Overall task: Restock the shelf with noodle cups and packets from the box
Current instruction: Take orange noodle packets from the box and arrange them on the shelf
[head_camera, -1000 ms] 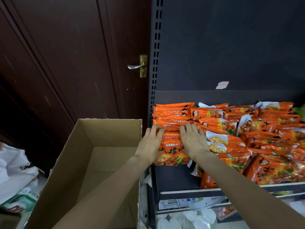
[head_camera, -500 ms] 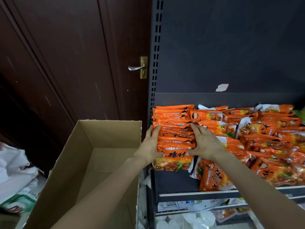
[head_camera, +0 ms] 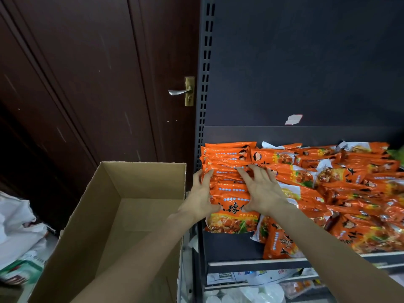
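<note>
A row of orange noodle packets (head_camera: 227, 178) stands on end at the left of the dark shelf (head_camera: 231, 248). My left hand (head_camera: 200, 200) presses against the row's left side, fingers nearly straight, thumb at the front packet (head_camera: 231, 221). Over the row's top right, my right hand (head_camera: 261, 191) lies with fingers spread and fingertips touching the packets. More orange packets (head_camera: 349, 193) lie in a loose pile further right. The cardboard box (head_camera: 140, 178) stands open to the left of the shelf, and no packets show inside it.
A dark wooden door with a metal handle (head_camera: 179, 92) is behind the box. White plastic bags (head_camera: 15, 226) lie at the far left. White packets (head_camera: 258, 291) sit on the shelf below. The shelf's slotted upright (head_camera: 204, 84) rises beside the door.
My hands went from lying flat on top of the row to flanking it. The left hand has shifted to the row's left side, and the right hand's fingers have spread wider.
</note>
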The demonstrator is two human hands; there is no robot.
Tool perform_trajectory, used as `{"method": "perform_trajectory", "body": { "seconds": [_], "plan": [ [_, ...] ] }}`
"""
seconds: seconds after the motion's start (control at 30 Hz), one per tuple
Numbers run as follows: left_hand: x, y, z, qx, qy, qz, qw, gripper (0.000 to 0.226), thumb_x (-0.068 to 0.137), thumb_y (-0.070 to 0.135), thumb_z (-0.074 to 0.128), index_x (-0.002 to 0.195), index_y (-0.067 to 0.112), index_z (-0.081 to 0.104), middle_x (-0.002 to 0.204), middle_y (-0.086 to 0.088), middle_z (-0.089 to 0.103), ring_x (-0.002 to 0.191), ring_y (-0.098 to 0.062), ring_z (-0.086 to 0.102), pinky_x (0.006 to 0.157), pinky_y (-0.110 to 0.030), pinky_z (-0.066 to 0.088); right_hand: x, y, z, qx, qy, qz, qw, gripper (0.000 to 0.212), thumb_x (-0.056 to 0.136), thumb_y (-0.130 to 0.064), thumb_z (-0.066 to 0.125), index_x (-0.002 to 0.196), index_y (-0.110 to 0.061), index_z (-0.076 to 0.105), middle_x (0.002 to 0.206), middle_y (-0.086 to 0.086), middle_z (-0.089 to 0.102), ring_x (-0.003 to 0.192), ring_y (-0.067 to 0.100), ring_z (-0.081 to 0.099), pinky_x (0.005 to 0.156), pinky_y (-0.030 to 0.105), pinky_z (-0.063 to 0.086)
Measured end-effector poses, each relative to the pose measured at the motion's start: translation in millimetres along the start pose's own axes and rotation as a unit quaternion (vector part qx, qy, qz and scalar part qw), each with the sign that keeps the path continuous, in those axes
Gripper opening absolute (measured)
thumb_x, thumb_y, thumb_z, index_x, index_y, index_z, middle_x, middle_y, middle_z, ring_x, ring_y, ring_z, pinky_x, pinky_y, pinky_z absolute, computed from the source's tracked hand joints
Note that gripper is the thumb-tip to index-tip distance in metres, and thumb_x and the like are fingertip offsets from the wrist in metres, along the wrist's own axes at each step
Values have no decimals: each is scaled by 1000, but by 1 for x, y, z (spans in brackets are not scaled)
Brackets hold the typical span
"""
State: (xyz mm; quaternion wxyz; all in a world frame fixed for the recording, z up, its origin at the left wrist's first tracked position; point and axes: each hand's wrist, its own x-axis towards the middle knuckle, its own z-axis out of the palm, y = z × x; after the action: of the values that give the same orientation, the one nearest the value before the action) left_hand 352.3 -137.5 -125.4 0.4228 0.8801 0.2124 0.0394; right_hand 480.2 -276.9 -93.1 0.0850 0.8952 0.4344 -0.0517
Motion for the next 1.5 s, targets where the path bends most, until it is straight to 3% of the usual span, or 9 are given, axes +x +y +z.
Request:
{"method": "perform_trajectory", "body": {
  "seconds": [0.17,0.33,0.43,0.57,0.93,1.13,1.23,1.33,1.5],
  "plan": [
    [7,-4,-26,-17,72,1,997,74,82,53,61,143,35,24,141,2,35,124,-16,45,98,-45,47,7,8,-13,153,-33,-2,988,117,63,-63,73,150,-29,1,153,2,5,142,25,8,117,42,14],
    [39,5,-43,-75,131,-25,988,57,91,39,55,142,24,34,137,-6,42,124,-20,46,102,-36,41,33,19,-32,260,61,7,964,79,85,-55,55,148,-20,22,147,2,32,135,22,29,111,35,28],
    [62,4,-48,-130,106,-81,983,64,92,34,55,147,23,24,145,-9,37,130,-23,41,107,-37,36,57,22,-36,229,67,8,971,77,87,-56,51,148,-20,22,149,4,31,136,24,30,113,37,26],
    [81,-4,-48,-169,71,-125,975,65,93,31,57,148,25,23,145,-11,39,131,-25,41,108,-37,34,85,19,-33,141,12,4,990,83,86,-65,41,150,-20,12,155,3,19,143,22,16,119,39,4],
    [83,-15,-42,-296,70,-108,947,61,95,14,52,148,22,21,133,-7,49,103,-11,54,71,-15,49,100,-2,-25,100,2,-55,993,83,86,-69,36,150,-19,15,152,3,29,142,18,23,119,38,-1],
    [84,-4,-40,-312,37,-124,941,57,95,23,52,146,29,25,128,-7,53,100,-17,60,80,-31,53,91,10,-25,70,8,-34,997,83,86,-69,34,150,-19,14,153,2,27,141,19,23,117,40,-1],
    [81,-1,-40,-215,72,-107,968,55,95,29,51,145,26,28,137,-7,46,115,-20,53,92,-32,49,87,13,-25,109,11,-48,993,84,85,-68,39,150,-21,14,154,0,22,143,20,19,119,39,2],
    [70,-3,-43,8,121,35,992,49,97,30,46,144,23,32,148,0,32,136,-18,31,112,-38,30,74,21,-25,161,15,-49,986,87,82,-67,48,150,-23,15,155,-2,19,142,23,20,118,37,15],
    [61,7,-43,282,-53,96,953,46,101,42,28,145,30,29,156,10,18,145,-11,5,116,-39,10,49,28,-21,124,-41,-64,989,88,84,-66,46,151,-22,10,158,-5,5,145,17,7,118,35,6]
  ]
}}
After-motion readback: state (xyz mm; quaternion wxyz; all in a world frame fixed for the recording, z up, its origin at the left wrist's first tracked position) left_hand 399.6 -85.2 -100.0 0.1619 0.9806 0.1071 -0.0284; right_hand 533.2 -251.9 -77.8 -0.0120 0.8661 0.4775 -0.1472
